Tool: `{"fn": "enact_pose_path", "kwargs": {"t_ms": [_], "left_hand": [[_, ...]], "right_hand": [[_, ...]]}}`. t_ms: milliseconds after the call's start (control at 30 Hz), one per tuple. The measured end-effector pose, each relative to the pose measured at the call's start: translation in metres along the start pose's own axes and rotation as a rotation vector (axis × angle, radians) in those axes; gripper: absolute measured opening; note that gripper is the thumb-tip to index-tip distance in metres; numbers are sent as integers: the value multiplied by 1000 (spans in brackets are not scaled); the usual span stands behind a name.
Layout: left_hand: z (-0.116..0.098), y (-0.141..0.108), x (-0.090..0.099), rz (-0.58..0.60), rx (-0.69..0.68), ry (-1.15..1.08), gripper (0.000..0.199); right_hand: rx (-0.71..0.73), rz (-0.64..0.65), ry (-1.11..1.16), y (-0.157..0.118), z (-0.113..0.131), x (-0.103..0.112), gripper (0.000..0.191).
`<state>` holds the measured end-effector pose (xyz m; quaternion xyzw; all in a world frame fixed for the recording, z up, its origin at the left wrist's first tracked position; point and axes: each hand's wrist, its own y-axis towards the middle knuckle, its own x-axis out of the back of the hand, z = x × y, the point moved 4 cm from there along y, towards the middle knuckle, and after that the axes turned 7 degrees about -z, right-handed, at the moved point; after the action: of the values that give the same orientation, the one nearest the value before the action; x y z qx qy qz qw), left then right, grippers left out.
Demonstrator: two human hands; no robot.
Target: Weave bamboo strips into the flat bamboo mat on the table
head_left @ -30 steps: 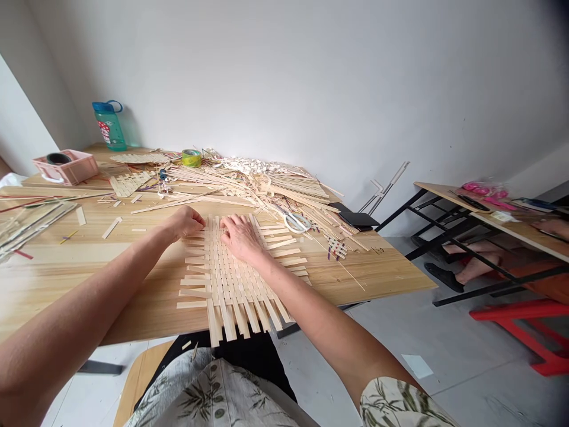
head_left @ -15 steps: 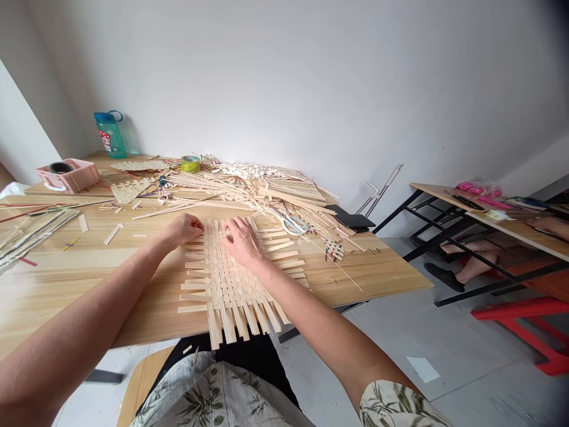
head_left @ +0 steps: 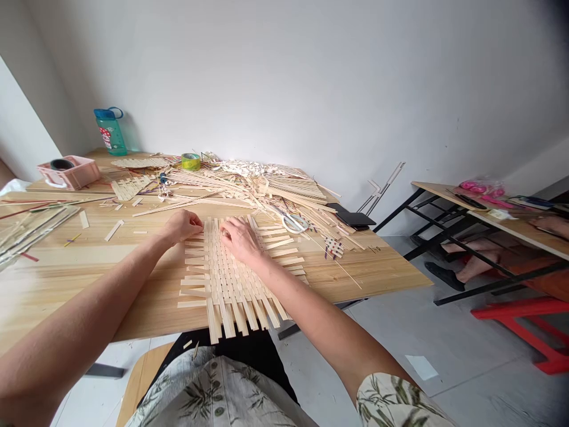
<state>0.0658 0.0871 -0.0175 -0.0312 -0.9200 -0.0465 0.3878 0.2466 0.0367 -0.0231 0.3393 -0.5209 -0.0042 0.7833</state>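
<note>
At the far left edge of the woven mat (head_left: 229, 267), the left hand (head_left: 178, 227) has a narrow grip, fingertips drawn together; whether a strip end sits between them I cannot tell. The mat lies flat at the near middle of the tabletop (head_left: 364, 270), loose ends fanning out left, near and right. On its far part rests the right hand (head_left: 242, 240), fingers bent; I cannot tell whether its grip pinches anything. Good handling here seems to want light, even pressure from the right hand while the left nudges the edge squarely, since a hard tug could skew the rows or split a thin strip. Around this work, the surface carries a pink basket (head_left: 75, 177) at far left, a teal bottle (head_left: 112, 136) behind it, a yellow-green tape roll (head_left: 191, 163), a heap of strips (head_left: 249, 185) and white-handled scissors (head_left: 285, 223). Beyond stands a plain wall (head_left: 275, 77); to the right, a second desk (head_left: 427, 188), a person's black shoe (head_left: 446, 274) beneath it, and a red stool (head_left: 524, 308).
</note>
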Motion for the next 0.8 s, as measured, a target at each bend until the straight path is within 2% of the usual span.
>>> {"fn": "enact_pose_path", "kwargs": {"t_ms": [367, 500, 600, 800], "left_hand": [[2, 2, -2, 48, -24, 56, 11], [6, 5, -4, 75, -31, 95, 21], [5, 4, -4, 70, -43, 122, 26], [3, 2, -5, 2, -66, 142, 23]], "right_hand": [[-6, -1, 29, 2, -1, -3, 16], [-6, -12, 55, 2, -3, -6, 17], [-3, -38, 72, 2, -4, -7, 17], [-35, -156, 127, 4, -4, -3, 23]]}}
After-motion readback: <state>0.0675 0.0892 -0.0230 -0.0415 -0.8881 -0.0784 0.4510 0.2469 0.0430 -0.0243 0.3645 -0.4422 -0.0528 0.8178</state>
